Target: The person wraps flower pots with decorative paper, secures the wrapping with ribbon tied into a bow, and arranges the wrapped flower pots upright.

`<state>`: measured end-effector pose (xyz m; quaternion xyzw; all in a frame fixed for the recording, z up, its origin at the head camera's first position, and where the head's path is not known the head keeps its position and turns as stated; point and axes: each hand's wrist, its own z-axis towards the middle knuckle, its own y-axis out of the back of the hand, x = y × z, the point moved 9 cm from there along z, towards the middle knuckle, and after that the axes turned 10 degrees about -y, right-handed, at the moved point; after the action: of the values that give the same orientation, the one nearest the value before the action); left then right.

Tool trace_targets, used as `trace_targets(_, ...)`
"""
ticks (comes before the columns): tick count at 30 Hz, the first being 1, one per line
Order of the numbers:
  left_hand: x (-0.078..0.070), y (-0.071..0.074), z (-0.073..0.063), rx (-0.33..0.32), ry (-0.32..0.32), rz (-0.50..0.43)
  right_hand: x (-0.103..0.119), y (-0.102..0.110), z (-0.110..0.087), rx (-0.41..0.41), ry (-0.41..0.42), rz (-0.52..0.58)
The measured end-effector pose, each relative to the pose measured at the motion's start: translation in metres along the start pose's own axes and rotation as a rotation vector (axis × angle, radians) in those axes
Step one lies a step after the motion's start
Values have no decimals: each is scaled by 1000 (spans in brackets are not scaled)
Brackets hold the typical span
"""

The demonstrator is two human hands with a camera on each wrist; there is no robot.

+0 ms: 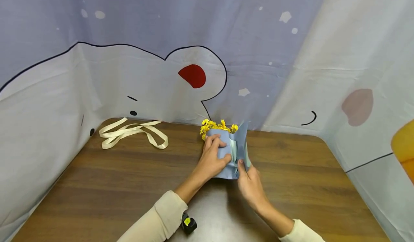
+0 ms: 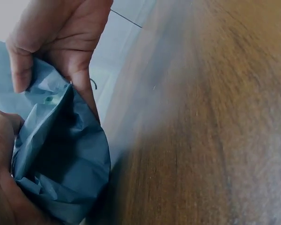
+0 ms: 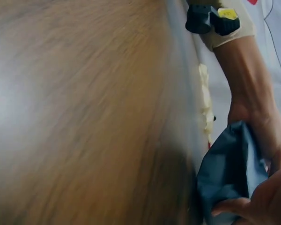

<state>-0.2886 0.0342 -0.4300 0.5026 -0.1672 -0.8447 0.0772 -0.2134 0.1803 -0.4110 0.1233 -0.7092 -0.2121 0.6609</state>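
Blue wrapping paper, pale green on its inner side, is folded round a bunch of small yellow flowers whose heads show at the far end. My left hand grips the wrapped bunch from the left, its fingers bent over the front panel and the thumb pressed on the paper. On the right, my right hand pinches a raised flap of the paper, thumb on the near side. The left wrist view looks into the open lower end of the paper. The stems are hidden.
A loose cream ribbon lies in loops at the back left of the wooden table. A printed cloth hangs round the back and sides. A small black device sits at the left sleeve.
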Motion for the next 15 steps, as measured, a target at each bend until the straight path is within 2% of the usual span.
trace_targets(3, 14, -5, 2, -16, -28, 14, 9, -8, -1, 53, 50, -19)
trace_targets(6, 22, -8, 3, -22, -55, 32, 13, -14, 0, 110, 28, -12)
trace_targets(11, 6, 1, 1, -7, -45, -52, 16, -18, 1, 172, -22, -4)
trace_targets(13, 8, 4, 1, 0, -35, -73, 16, -21, 1, 213, -37, 23)
trace_targets(15, 17, 4, 2, -12, -52, -105, 17, -24, 1, 266, -44, 84)
